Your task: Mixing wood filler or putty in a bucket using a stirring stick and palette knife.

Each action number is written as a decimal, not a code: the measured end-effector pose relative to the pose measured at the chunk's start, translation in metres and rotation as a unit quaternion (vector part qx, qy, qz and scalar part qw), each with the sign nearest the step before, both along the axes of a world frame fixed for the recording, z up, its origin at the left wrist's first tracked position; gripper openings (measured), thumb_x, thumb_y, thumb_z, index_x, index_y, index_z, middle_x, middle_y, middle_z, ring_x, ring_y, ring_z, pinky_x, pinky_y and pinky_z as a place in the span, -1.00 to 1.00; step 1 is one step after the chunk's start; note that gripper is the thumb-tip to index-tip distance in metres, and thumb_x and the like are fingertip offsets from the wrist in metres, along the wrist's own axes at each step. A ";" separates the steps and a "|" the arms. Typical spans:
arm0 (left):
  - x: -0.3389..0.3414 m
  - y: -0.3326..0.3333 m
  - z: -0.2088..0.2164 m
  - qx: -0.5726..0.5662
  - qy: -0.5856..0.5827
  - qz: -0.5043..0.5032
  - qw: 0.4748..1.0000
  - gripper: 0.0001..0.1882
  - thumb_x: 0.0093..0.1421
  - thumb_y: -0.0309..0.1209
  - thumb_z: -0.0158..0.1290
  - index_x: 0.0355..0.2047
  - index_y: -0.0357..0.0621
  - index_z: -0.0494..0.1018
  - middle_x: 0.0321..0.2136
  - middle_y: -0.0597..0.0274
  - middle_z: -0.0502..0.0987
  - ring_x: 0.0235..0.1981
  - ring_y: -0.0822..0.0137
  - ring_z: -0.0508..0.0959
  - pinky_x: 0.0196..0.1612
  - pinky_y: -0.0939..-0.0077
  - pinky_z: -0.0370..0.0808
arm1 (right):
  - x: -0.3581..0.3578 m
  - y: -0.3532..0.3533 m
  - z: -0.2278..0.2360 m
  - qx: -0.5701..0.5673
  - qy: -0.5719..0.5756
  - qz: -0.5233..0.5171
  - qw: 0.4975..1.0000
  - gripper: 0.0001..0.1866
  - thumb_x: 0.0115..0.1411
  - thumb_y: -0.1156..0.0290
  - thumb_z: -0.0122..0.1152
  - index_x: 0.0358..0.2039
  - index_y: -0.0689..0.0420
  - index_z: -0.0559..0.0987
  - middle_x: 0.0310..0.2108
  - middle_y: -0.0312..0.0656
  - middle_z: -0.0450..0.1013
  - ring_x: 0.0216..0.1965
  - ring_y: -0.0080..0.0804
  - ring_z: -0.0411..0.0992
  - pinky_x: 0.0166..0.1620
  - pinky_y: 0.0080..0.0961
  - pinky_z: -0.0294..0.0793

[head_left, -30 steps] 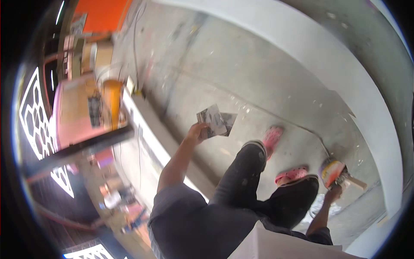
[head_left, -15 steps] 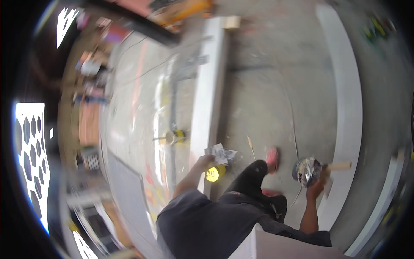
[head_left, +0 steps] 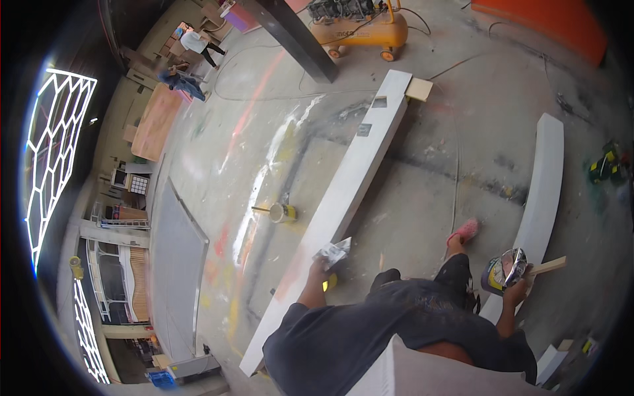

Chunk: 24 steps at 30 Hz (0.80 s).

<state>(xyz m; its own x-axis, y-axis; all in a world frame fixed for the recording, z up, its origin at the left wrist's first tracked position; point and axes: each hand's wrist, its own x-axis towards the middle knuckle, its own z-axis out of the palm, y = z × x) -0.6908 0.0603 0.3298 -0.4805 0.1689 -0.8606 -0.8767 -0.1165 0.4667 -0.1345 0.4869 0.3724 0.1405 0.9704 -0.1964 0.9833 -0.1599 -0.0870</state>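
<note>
Head view has us looking down over our own dark shirt and bent knee onto a stained concrete floor (head_left: 409, 198). Our left hand (head_left: 319, 269) is closed around a crumpled grey sheet (head_left: 334, 252), which looks like worn sandpaper, though we cannot tell the material for sure. That sheet sits right at the near edge of a long white beam (head_left: 350, 191) that runs away from us across the floor; whether it presses on the beam or hovers just above it we cannot tell.

Our right hand (head_left: 516, 289) is wrapped around an opened tin can (head_left: 502, 270), its shiny lid bent up, and a wooden stick (head_left: 547, 266) juts out to the right beside the fingers. The can is held up in the air, just beside a second, curved white beam (head_left: 543, 191) on our right.

1 foot in a pink sandal (head_left: 465, 231) stands between the 2 beams. A small yellow-rimmed can (head_left: 282, 212) with a stick across it stands on the floor left of the long beam. Farther off we see an orange air compressor (head_left: 360, 26) at the top, and a large grey panel (head_left: 173, 264) lying flat at the left.
</note>
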 end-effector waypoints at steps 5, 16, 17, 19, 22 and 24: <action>0.015 0.132 0.069 -0.009 0.016 0.139 0.990 -0.76 -0.10 -0.48 0.02 -0.35 -0.20 0.33 -0.53 0.18 0.48 -0.52 0.24 0.54 -0.50 0.46 0.54 | -0.003 0.100 0.001 -0.021 0.012 -0.020 1.000 -0.27 0.05 0.39 0.06 0.23 -0.19 0.03 0.13 -0.15 0.19 0.04 -0.07 0.26 -0.05 -0.11 0.32; -0.052 0.412 0.103 0.062 0.069 0.047 0.995 -0.87 -0.09 -0.40 0.04 -0.49 -0.07 0.34 -0.65 0.27 0.43 -0.69 0.30 0.41 -0.62 0.49 0.39 | 0.018 0.311 -0.014 -0.050 0.010 -0.089 0.995 -0.64 0.06 0.33 0.04 -0.11 0.11 0.35 -0.17 -0.04 0.40 -0.10 -0.01 0.35 -0.13 -0.01 0.31; -0.056 0.432 0.103 0.035 0.115 0.034 0.992 -0.88 -0.09 -0.38 0.04 -0.53 -0.04 0.33 -0.68 0.29 0.39 -0.71 0.30 0.39 -0.64 0.49 0.36 | 0.019 0.321 -0.020 0.001 0.015 -0.088 0.996 -0.73 0.04 0.37 0.03 -0.22 0.14 0.37 -0.21 -0.04 0.41 -0.11 -0.03 0.36 -0.13 0.00 0.31; -0.077 0.479 0.101 0.008 0.098 0.031 0.995 -0.88 -0.09 -0.35 0.03 -0.56 -0.03 0.31 -0.70 0.30 0.37 -0.71 0.34 0.38 -0.66 0.52 0.33 | 0.018 0.349 -0.020 -0.015 0.018 -0.124 0.992 -0.75 0.04 0.40 0.01 -0.23 0.15 0.38 -0.23 -0.02 0.42 -0.15 -0.01 0.38 -0.14 0.01 0.32; -0.116 0.552 0.091 0.056 0.109 -0.021 0.992 -0.87 -0.07 -0.33 0.01 -0.51 -0.03 0.33 -0.69 0.33 0.36 -0.72 0.36 0.37 -0.65 0.55 0.33 | -0.005 0.396 -0.005 -0.037 0.011 -0.201 0.979 -0.73 0.01 0.42 0.03 -0.24 0.18 0.39 -0.24 0.02 0.42 -0.19 0.02 0.40 -0.14 0.00 0.33; -0.136 0.627 0.083 0.000 0.127 -0.006 0.992 -0.74 -0.02 -0.28 -0.01 -0.31 -0.05 0.35 -0.49 0.24 0.42 -0.51 0.31 0.43 -0.50 0.47 0.40 | 0.001 0.411 -0.012 -0.028 0.027 -0.265 0.964 -0.71 -0.01 0.39 0.07 -0.24 0.18 0.38 -0.25 0.03 0.42 -0.18 0.02 0.40 -0.12 -0.04 0.34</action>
<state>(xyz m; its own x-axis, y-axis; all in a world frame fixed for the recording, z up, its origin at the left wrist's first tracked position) -0.8272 0.6877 0.4124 -0.6798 0.1762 -0.7120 -0.7322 -0.1063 0.6728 -0.1337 0.8981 0.3606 0.6011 0.7533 -0.2669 0.7568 -0.6438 -0.1129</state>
